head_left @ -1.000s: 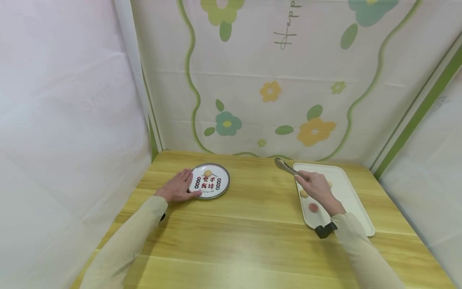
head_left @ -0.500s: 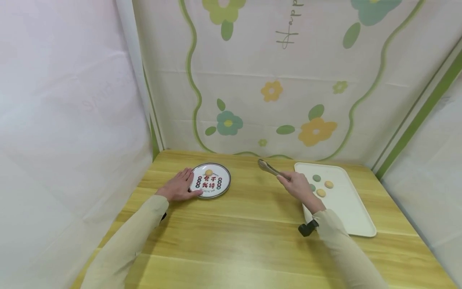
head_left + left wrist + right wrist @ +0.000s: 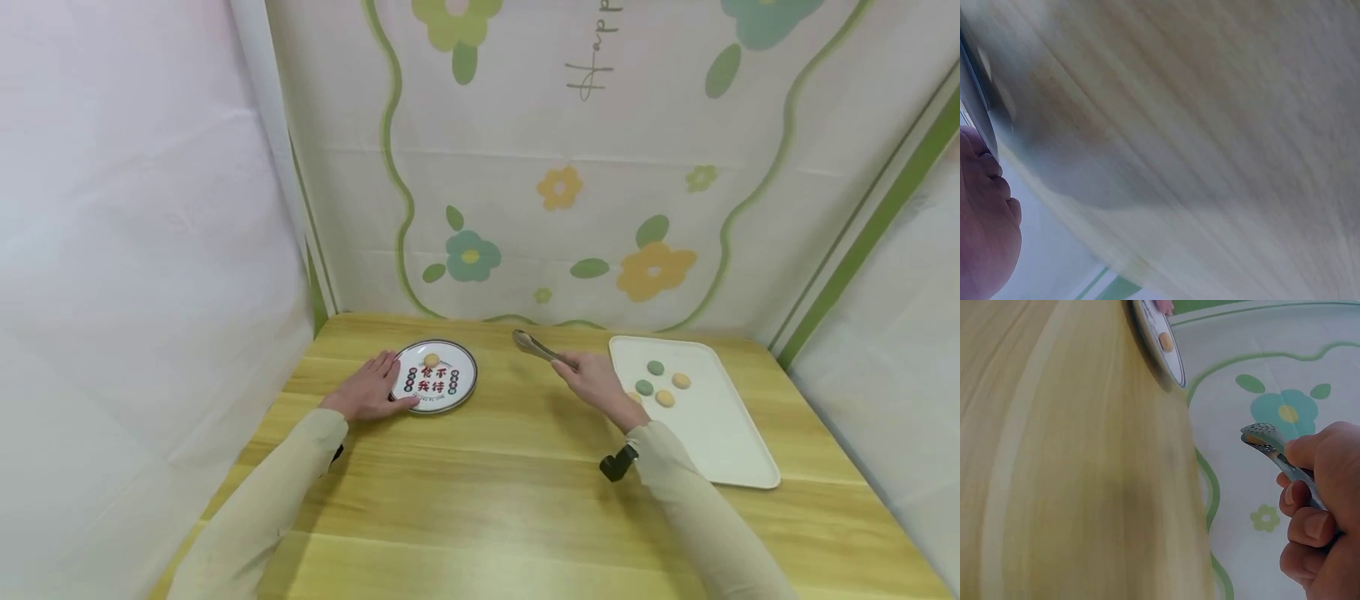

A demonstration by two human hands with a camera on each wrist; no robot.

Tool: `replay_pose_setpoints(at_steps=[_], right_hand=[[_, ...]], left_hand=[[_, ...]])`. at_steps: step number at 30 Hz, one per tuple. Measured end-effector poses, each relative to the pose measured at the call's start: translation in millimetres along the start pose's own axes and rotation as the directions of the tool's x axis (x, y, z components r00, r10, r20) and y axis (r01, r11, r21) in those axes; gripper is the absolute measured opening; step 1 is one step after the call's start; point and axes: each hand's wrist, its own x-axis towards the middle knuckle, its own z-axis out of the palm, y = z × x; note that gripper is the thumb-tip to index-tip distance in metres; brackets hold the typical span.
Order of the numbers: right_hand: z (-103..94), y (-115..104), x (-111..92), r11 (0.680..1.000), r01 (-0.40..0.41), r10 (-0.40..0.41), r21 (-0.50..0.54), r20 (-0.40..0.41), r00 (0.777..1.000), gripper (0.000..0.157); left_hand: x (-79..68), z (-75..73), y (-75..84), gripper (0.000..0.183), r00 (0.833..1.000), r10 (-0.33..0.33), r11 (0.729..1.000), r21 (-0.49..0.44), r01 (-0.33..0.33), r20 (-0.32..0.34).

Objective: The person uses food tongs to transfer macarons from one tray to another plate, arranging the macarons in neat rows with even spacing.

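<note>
My left hand (image 3: 367,390) lies on the left rim of a round white plate (image 3: 465,387) with red and dark lettering. Its fingers are extended, the thumb along the near rim. One small yellow round biscuit (image 3: 431,360) sits on the plate. In the left wrist view, part of the left hand (image 3: 988,219) shows beside the plate's edge (image 3: 975,103). My right hand (image 3: 596,385) grips metal tongs (image 3: 538,347) above the table, between plate and tray. The right wrist view shows a yellowish piece (image 3: 1252,439) between the tongs' perforated tips, mostly covered by them.
On the right lies a white rectangular tray (image 3: 727,433) with several round biscuits, among them a green biscuit (image 3: 656,367) and a yellow biscuit (image 3: 681,381). My right forearm covers part of the tray. A flower-printed cloth (image 3: 495,200) hangs behind the wooden table (image 3: 450,500).
My right hand has moved left with the tongs, off the tray and towards the plate, uncovering several biscuits. The left hand has stayed on the plate.
</note>
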Motion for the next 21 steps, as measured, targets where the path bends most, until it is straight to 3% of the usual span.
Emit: replay_pose_setpoints(at_steps=[9, 21], right_hand=[[12.0, -15.3, 11.7, 0.998, 0.045, -0.047, 0.053, 0.042, 0.998, 0.029], [28.7, -32.7, 20.9, 0.998, 0.051, -0.053, 0.030, 0.051, 0.997, 0.033]], left_hand=[[0.6, 0.3, 1.0, 0.105, 1.000, 0.008, 1.000, -0.003, -0.008, -0.005], [-1.0, 0.8, 0.3, 0.104, 1.000, 0.002, 1.000, -0.008, -0.002, 0.001]])
